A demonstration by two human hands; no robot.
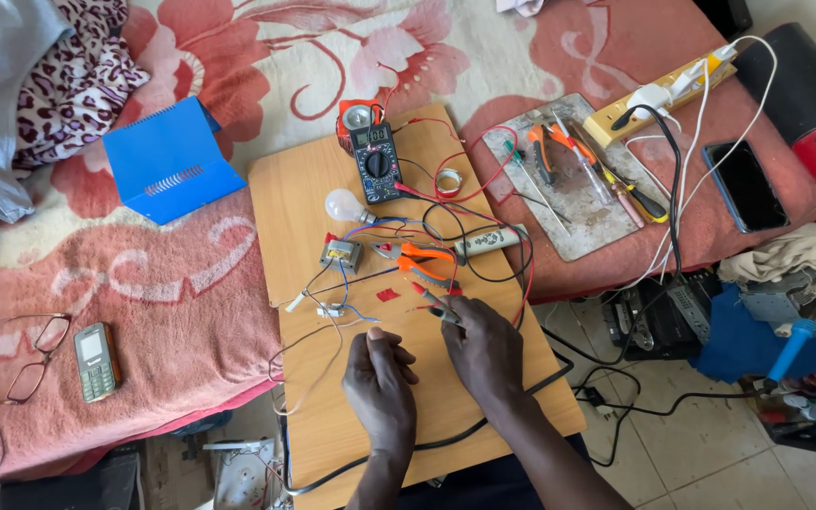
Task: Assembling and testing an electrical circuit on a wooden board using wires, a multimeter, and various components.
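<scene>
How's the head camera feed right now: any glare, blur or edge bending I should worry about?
Head view: daylight is even and soft, shadows under the left hand and right hand are faint. Mild glare on the bulb and phone screen. Centre is sharp; the wooden board and corners bow outward from wide-angle distortion.

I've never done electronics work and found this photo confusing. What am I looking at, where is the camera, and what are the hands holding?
The camera sits on a person's head, looking down at their two bare hands over a wooden board laid on a flowered blanket. The right hand holds a thin probe-like tool; the left hand is closed, what it grips is unclear. On the board lie a black multimeter, a light bulb, orange-handled pliers, a small transformer and loose wires. Beside it: a tray of tools, a power strip, a phone.
</scene>
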